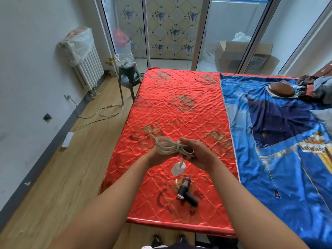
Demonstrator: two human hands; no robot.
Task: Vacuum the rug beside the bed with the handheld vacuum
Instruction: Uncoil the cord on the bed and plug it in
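Step in hand: I am reading this as preparation, not vacuuming; the hands are handling the coiled cord (172, 146) above the red mattress (179, 105).
Right hand (199, 153): it is gripping one end of the coil, with thumb and fingers wrapping round the loops.
Left hand (154, 156): it is sitting under the other end of the coil; I cannot tell whether its fingers are curling round it.
Plug (177, 168): it is dangling from the coil, between the wrists.
Handheld vacuum (186, 193): it is lying on its side on the mattress, near the foot edge, below the hands and untouched.
Rug: it is not appearing in this view.
Next move: I am judging that the cord needs uncoiling and connecting, probably between the vacuum and the power strip (67, 139) on the floor (59, 177) at the left; then the vacuum needs picking up.
Count: two hands, one cord, one plug, one vacuum, one power strip.
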